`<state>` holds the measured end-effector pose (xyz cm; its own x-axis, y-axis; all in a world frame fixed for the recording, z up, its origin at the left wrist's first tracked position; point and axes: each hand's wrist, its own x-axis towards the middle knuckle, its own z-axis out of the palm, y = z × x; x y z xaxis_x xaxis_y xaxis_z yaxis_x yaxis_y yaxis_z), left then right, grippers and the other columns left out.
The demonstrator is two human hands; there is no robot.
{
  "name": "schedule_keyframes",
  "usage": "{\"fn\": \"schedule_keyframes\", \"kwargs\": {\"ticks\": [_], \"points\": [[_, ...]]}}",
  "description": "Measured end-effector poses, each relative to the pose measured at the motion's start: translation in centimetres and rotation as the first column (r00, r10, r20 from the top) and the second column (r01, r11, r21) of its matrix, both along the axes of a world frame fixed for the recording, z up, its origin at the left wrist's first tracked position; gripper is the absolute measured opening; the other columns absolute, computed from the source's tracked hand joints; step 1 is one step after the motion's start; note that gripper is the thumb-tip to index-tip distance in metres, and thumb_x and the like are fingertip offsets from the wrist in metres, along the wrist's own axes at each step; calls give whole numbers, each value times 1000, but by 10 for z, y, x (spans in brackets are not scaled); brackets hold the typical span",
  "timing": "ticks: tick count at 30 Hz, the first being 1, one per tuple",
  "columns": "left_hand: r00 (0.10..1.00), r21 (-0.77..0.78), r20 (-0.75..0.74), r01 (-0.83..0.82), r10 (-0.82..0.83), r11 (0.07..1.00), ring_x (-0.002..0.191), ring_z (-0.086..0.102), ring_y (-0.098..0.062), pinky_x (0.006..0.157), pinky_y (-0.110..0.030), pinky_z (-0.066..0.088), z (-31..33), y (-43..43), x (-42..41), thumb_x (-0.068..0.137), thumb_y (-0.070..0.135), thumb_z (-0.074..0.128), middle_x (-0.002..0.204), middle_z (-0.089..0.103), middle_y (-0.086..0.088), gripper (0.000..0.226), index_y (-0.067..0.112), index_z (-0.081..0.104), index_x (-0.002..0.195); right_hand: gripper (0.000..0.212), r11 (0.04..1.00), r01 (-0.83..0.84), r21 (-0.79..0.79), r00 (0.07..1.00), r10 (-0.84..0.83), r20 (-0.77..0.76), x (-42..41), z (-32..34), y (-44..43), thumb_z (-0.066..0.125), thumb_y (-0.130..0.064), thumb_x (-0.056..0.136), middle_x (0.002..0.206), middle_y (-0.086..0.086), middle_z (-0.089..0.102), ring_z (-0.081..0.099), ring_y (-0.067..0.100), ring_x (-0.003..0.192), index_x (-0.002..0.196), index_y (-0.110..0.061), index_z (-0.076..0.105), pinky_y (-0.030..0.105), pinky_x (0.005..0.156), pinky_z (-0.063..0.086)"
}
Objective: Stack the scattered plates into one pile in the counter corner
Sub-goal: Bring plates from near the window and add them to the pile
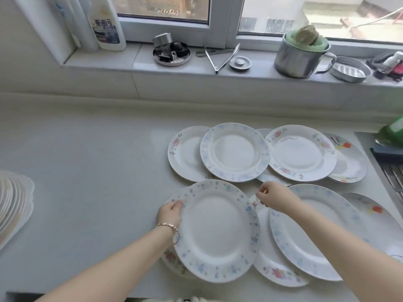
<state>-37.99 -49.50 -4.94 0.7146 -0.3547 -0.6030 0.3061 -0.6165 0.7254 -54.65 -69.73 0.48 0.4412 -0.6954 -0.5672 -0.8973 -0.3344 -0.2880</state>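
Several white plates with flowered rims lie overlapping on the right half of the pale counter (pixel 91 162). My left hand (pixel 170 214) grips the left rim of a blue-flowered plate (pixel 218 232), which lies over a pink-flowered plate (pixel 172 261). My right hand (pixel 277 198) hovers with loosely curled fingers and holds nothing, just above the rim of another pink-flowered plate (pixel 269 258) and a large blue-flowered plate (pixel 309 236). Behind these lie a blue-rimmed plate (pixel 234 152), two pink-flowered plates (pixel 185 153) (pixel 302 152) and a red-patterned plate (pixel 351 164).
A blurred pale stack of dishes (pixel 13 203) shows at the left edge. The window sill behind holds a detergent bottle (pixel 106 22), tongs (pixel 222 57), a steel pot (pixel 298 57) and small metal dishes. A sink rack (pixel 390 171) and a green bottle (pixel 392 131) are on the right.
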Motion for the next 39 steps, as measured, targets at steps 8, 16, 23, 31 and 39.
{"fn": "schedule_keyframes", "kwargs": {"ticks": [8, 16, 23, 31, 39], "points": [[886, -174, -67, -463, 459, 869, 59, 44, -21, 64, -30, 39, 52, 49, 67, 94, 24, 53, 64, 47, -6, 33, 11, 53, 63, 19, 989, -149, -15, 989, 149, 13, 54, 13, 17, 47, -27, 88, 84, 5, 68, 59, 21, 72, 80, -14, 57, 28, 62, 44], [642, -196, 76, -740, 763, 643, 66, 48, -23, 62, -22, 44, 100, 160, 170, 90, 30, 56, 59, 44, -4, 38, 10, 48, 58, 18, 917, -392, -74, 913, 398, 92, 191, 35, 114, 45, -25, 89, 91, 6, 67, 57, 23, 79, 89, -14, 59, 29, 69, 45], [549, -166, 95, -814, 830, 557, 92, 56, -27, 80, -29, 41, 109, 298, 257, 94, 30, 49, 87, 63, -9, 39, -5, 62, 106, 16, 845, -529, -73, 843, 533, 69, 300, 36, 231, 47, -28, 89, 101, 3, 70, 57, 20, 81, 90, -20, 61, 22, 59, 40], [534, -32, 211, -834, 819, 551, 76, 49, -27, 69, -27, 37, 96, 387, 309, 92, 26, 47, 72, 52, -17, 31, -1, 55, 80, 26, 857, -515, -21, 856, 515, 49, 351, 21, 313, 49, -29, 88, 90, 3, 67, 62, 22, 83, 62, -30, 44, 27, 70, 47], [607, -19, 232, -778, 760, 628, 76, 45, -25, 48, -21, 39, 68, 395, 326, 93, 21, 47, 59, 45, -15, 33, -7, 55, 78, 19, 864, -503, -12, 864, 503, 1, 358, 17, 325, 49, -28, 87, 92, 5, 71, 68, 23, 86, 68, -28, 49, 33, 76, 54]]}}
